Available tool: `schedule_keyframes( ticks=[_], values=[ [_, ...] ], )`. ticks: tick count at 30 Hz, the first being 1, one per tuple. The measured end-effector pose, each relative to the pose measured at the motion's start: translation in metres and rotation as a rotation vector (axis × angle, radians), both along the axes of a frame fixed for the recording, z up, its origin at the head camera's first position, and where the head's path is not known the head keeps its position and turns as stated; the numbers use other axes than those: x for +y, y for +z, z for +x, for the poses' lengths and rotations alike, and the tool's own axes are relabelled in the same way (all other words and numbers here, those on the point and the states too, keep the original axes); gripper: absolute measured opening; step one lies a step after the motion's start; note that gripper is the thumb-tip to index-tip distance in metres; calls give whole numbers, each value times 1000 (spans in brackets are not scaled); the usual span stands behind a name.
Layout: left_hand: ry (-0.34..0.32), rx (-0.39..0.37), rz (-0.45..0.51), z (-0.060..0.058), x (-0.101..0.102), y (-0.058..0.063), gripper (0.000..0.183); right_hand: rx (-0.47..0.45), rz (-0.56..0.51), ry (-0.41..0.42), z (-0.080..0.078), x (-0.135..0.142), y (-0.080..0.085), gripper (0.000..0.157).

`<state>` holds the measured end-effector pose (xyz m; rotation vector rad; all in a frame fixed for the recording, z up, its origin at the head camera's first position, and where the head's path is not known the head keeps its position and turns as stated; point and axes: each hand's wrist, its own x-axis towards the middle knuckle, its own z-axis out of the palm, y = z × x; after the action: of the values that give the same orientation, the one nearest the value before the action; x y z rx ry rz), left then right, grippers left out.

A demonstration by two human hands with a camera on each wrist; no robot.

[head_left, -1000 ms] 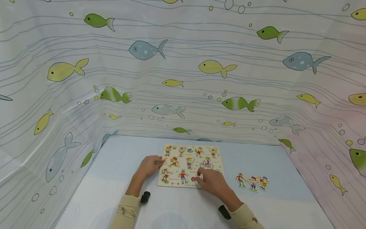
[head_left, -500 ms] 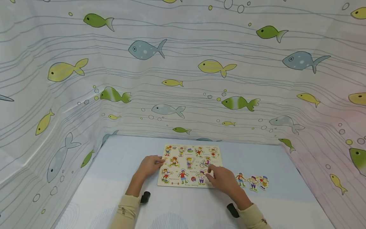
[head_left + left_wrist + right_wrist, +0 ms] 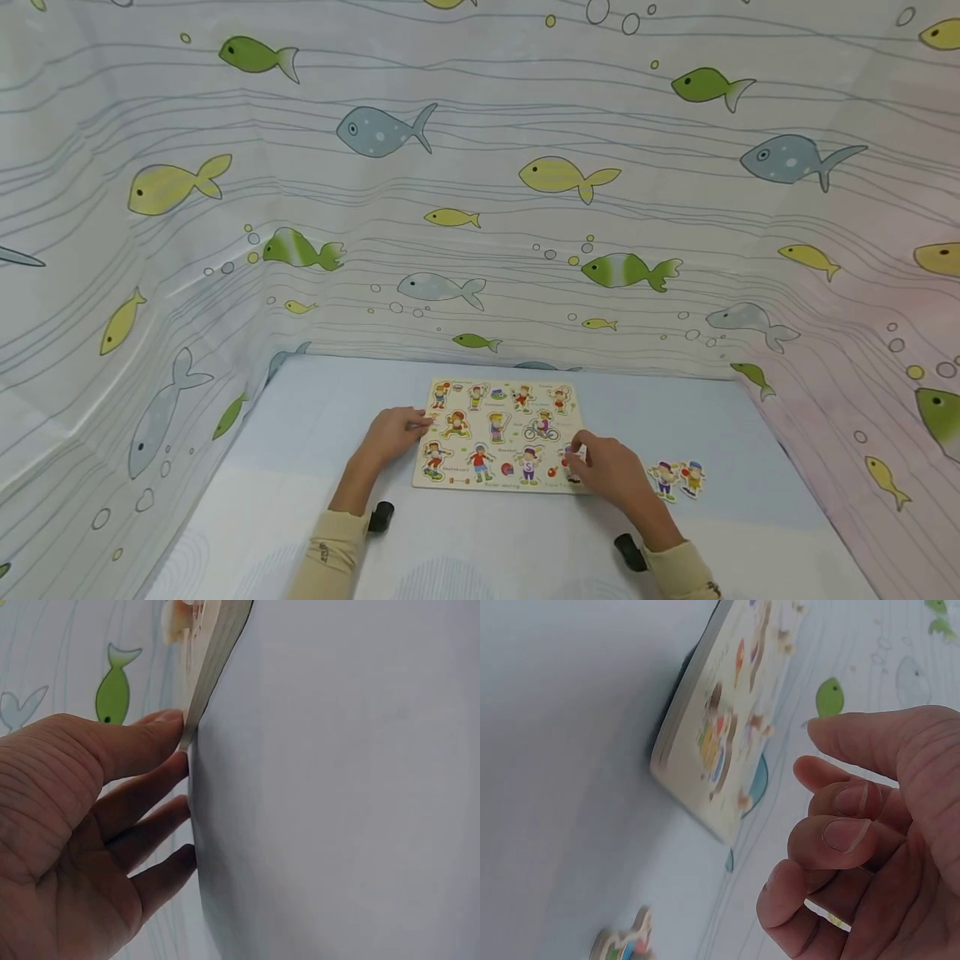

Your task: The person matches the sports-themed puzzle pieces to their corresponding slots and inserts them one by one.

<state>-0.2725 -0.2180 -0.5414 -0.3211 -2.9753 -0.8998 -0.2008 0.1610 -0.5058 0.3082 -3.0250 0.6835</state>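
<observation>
A pale wooden puzzle board (image 3: 472, 417) with colourful sports-figure pieces lies on the table. At its left edge rests my left hand (image 3: 393, 435); the thumb and index fingertips (image 3: 169, 718) touch the board's edge, fingers fairly straight. My right hand (image 3: 611, 471) hovers at the lower right corner, fingers loosely bent, nothing between thumb and fingers in the right wrist view. It partly covers a boxing-like figure (image 3: 573, 462) in that corner. A purple-clad baseball figure piece (image 3: 528, 465) sits in the bottom row. A cyclist piece (image 3: 543, 427) is above it.
Right of the right hand, loose figure pieces lie on the table: one in purple trousers (image 3: 663, 479) and one in yellow (image 3: 693, 479). Another is hidden behind the hand. A fish-patterned curtain (image 3: 510, 250) surrounds the table's back and sides.
My right hand has moved right from the baseball figure to the board's right edge, uncovering that figure and the cyclist, and now hiding the leftmost loose piece. The left hand stays put.
</observation>
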Motion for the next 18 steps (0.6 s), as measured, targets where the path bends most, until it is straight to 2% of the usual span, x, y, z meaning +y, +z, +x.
schedule_keyframes(
  ticks=[10, 18],
  values=[
    [-11, 24, -19, -2, -3, -4, 18, -23, 25, -61, -1, 28, -2, 13],
    [-2, -5, 0, -2, -1, -1, 20, -62, 44, -122, -4, 54, -4, 16]
  ],
)
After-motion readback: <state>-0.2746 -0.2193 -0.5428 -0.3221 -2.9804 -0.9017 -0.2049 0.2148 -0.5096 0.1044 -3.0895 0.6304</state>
